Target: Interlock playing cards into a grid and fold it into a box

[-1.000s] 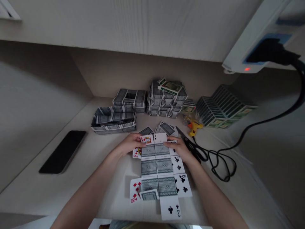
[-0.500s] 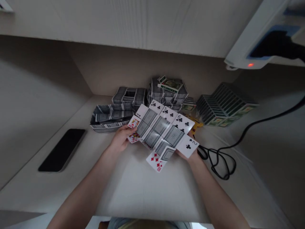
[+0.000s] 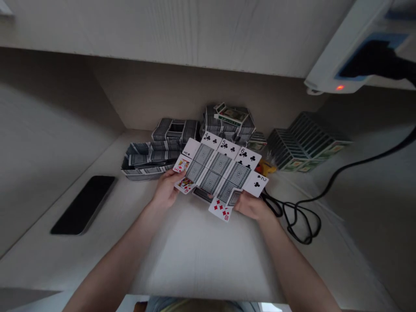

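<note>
A flat panel of interlocked playing cards (image 3: 220,170) is held up above the desk, its patterned backs in the middle and card faces sticking out around the edges. My left hand (image 3: 168,187) is closed on the panel's left edge, thumb over the red king card (image 3: 183,167). At the lower right, my right hand (image 3: 250,205) is closed on the panel beside a folded flap (image 3: 234,198), just below the two of clubs (image 3: 256,183). The ten of diamonds (image 3: 221,210) hangs from the near edge. Some of the fingers are hidden under the cards.
Behind are an open card-built box (image 3: 146,173), two more card-built boxes (image 3: 177,130) (image 3: 227,128) and stacked card packs (image 3: 305,147). A phone (image 3: 83,205) lies left. A black cable (image 3: 307,232) coils right, below a power strip (image 3: 344,56).
My right hand has moved from beneath the right-hand cards to the near edge by the flap. The panel has turned slightly, its near ten card shifting right and away from me.
</note>
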Tool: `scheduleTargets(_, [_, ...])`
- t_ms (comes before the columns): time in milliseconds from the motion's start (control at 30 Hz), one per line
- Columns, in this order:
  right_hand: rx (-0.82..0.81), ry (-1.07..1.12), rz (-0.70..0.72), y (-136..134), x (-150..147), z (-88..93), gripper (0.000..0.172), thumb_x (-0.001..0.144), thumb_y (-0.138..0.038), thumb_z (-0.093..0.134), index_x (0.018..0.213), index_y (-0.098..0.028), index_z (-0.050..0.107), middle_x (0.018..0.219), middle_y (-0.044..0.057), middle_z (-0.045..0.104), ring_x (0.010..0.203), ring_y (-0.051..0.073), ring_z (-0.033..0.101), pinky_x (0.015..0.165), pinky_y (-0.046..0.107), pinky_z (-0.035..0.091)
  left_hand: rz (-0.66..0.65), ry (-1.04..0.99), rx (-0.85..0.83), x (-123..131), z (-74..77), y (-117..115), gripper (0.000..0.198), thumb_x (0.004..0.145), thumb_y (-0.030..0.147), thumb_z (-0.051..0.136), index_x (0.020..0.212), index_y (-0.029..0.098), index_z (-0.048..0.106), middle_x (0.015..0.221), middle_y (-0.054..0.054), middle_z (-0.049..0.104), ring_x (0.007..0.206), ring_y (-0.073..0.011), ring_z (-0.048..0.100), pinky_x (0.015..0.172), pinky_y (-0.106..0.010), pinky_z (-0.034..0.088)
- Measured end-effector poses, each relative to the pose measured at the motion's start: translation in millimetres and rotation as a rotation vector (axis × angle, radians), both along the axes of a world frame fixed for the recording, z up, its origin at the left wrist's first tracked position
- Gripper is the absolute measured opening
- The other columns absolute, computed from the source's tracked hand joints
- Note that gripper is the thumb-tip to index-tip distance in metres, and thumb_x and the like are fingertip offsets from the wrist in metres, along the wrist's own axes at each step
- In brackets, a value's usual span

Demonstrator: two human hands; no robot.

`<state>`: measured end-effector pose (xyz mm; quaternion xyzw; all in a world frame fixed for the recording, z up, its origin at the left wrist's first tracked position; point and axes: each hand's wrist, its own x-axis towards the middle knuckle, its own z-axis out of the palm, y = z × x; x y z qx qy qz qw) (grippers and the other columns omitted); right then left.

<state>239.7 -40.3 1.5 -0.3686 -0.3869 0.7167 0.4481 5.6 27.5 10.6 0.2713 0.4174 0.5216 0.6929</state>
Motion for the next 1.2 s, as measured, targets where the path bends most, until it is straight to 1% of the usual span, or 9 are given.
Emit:
scheduleTargets(100, [-0.048,0.089,0.011,2,-7,-2.3,0.047,0.067,-0.035,0.069,0.11,-0.027,0.055,0.11,0.005,0.064,0.093,0.027,0.063,0.085,0.048,0.045,-0.076,0.011,0.016,-4,2.4,0,0.029,0.062,0.009,0.069,0.09,0.011,0.065,0.082,-0.006,0.071,0.069,-0.0183,0.066,0.061,-0.028,0.053])
scheduleTargets(167, [-0.032,0.119,-0.072,5,-9,-3.6,0.046,0.069,-0.032,0.068,0.112,-0.026,0.054,0.109,0.005,0.064,0.089,0.027,0.065,0.081,0.047,0.049,-0.151,-0.033,0.012,-10,7.3,1,0.026,0.067,0.013,0.066,0.093,0.011,0.065,0.085,-0.007,0.071,0.072,-0.0185,0.065,0.064,-0.028,0.052])
scheduleTargets(300, [-0.012,0.098,-0.164,7,-11,-5.5,0.049,0.067,-0.03,0.069,0.113,-0.023,0.054,0.108,0.006,0.065,0.078,0.026,0.067,0.069,0.043,0.054,-0.297,-0.228,-0.052,-21,15.8,2,0.037,0.081,0.04,0.051,0.098,0.011,0.064,0.092,-0.011,0.069,0.083,-0.0235,0.065,0.073,-0.035,0.051])
scheduleTargets(433, [-0.053,0.005,-0.212,7,-11,-9.5,0.048,0.066,-0.032,0.071,0.109,-0.019,0.057,0.096,0.008,0.069,0.063,0.024,0.068,0.055,0.036,0.056,-0.377,-0.257,-0.065,-24,11.0,2,0.031,0.086,0.036,0.046,0.093,0.012,0.065,0.09,-0.008,0.07,0.081,-0.0198,0.065,0.072,-0.03,0.05])
scheduleTargets(567, [-0.09,-0.047,-0.264,8,-13,-13.6,0.049,0.061,-0.031,0.074,0.105,-0.017,0.059,0.091,0.007,0.07,0.055,0.022,0.066,0.046,0.034,0.055,-0.556,-0.226,0.005,-25,1.7,-2,0.032,0.082,0.04,0.052,0.094,0.014,0.066,0.092,-0.007,0.07,0.084,-0.0202,0.064,0.071,-0.029,0.049])
scheduleTargets(733, [-0.086,-0.068,-0.282,7,-16,-14.3,0.055,0.057,-0.026,0.077,0.108,-0.021,0.057,0.097,0.005,0.068,0.054,0.02,0.065,0.046,0.035,0.056,-0.713,-0.134,0.063,-22,-2.6,-8,0.042,0.067,0.045,0.068,0.098,0.016,0.066,0.088,-0.007,0.07,0.081,-0.0202,0.064,0.068,-0.027,0.049])
scheduleTargets(867, [-0.084,-0.112,-0.257,6,-16,-15.1,0.053,0.059,-0.027,0.076,0.109,-0.02,0.057,0.093,0.005,0.068,0.05,0.021,0.064,0.047,0.037,0.057,-0.711,-0.057,0.057,-12,-2.4,-14,0.046,0.063,0.043,0.072,0.1,0.017,0.064,0.087,-0.007,0.071,0.077,-0.0185,0.065,0.065,-0.025,0.049])
scheduleTargets(1067, [-0.058,-0.172,-0.239,5,-17,-15.8,0.052,0.059,-0.03,0.075,0.107,-0.02,0.057,0.093,0.005,0.069,0.051,0.02,0.065,0.047,0.036,0.056,-0.605,0.141,-0.033,7,0.1,-25,0.051,0.07,0.038,0.068,0.115,0.018,0.056,0.104,-0.01,0.067,0.094,-0.0251,0.063,0.075,-0.033,0.049])
scheduleTargets(1200, [-0.063,-0.167,-0.237,6,-15,-13.5,0.047,0.059,-0.031,0.075,0.1,-0.018,0.059,0.085,0.005,0.07,0.048,0.021,0.064,0.046,0.036,0.055,-0.512,0.109,-0.058,14,0.1,-24,0.054,0.074,0.05,0.058,0.115,0.016,0.056,0.104,-0.012,0.067,0.094,-0.0262,0.063,0.081,-0.036,0.048])
